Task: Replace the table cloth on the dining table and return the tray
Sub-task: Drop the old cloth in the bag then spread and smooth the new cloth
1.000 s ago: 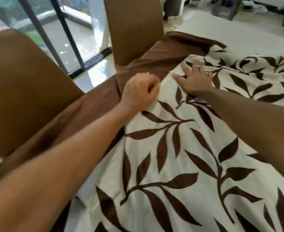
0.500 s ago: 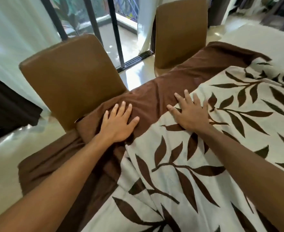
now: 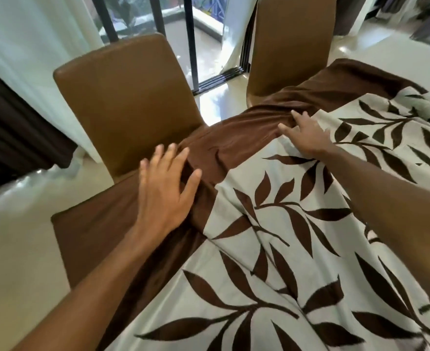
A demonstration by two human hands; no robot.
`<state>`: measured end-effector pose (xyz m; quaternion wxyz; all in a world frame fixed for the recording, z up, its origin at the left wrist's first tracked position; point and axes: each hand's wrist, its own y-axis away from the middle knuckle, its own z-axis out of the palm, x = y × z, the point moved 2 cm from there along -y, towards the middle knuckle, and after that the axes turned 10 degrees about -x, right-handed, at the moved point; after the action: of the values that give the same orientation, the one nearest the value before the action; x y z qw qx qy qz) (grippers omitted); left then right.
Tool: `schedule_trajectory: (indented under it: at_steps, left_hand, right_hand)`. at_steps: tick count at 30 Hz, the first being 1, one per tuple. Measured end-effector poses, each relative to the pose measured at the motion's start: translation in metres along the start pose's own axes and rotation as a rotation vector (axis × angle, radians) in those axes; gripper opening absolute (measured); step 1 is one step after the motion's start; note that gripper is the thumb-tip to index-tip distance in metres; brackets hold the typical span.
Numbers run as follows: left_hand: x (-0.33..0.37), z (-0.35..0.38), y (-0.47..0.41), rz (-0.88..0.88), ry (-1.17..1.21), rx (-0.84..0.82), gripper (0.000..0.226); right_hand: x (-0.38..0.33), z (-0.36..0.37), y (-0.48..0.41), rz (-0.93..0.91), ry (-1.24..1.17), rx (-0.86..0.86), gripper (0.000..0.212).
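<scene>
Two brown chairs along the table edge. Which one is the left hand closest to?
The nearer chair, whose backrest is just beyond the fingertips of the left hand. The other chair stands farther along the edge, beyond the right hand.

The cloth (image 3: 272, 249) hides the table wholly and runs off the frame from 3 to 6 o'clock. At 1 o'clock the right hand (image 3: 308, 140) has its far fingertips sunk in a brown fold, so whether they pinch it cannot be told. On the left hand (image 3: 163, 196) the fingertips are motion-blurred. The far chair (image 3: 289, 46) is cut off at 12 o'clock. The near chair (image 3: 125, 107) has its seat under the cloth. The room at 2 o'clock is a blur.
</scene>
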<state>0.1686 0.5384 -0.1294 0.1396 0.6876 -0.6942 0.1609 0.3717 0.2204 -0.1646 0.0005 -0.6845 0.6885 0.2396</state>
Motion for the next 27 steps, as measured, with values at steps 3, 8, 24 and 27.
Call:
schedule_trajectory:
  at_steps: [3, 8, 24, 27]
  left_hand:
    - [-0.028, 0.005, 0.069, -0.296, -0.059, -0.078, 0.074]
    - [-0.06, 0.033, 0.109, -0.409, -0.237, -0.183, 0.081]
    - [-0.134, -0.005, 0.068, -0.356, -0.249, -0.27, 0.087]
    - [-0.108, 0.002, 0.097, -0.364, -0.197, -0.237, 0.081]
  right_hand:
    - [-0.032, 0.025, 0.055, -0.185, -0.102, 0.212, 0.067]
    - [-0.08, 0.099, 0.122, -0.287, 0.173, 0.042, 0.07]
    - [-0.105, 0.091, 0.16, -0.33, 0.111, 0.125, 0.062]
    - [-0.097, 0.118, 0.206, -0.346, 0.24, 0.06, 0.063]
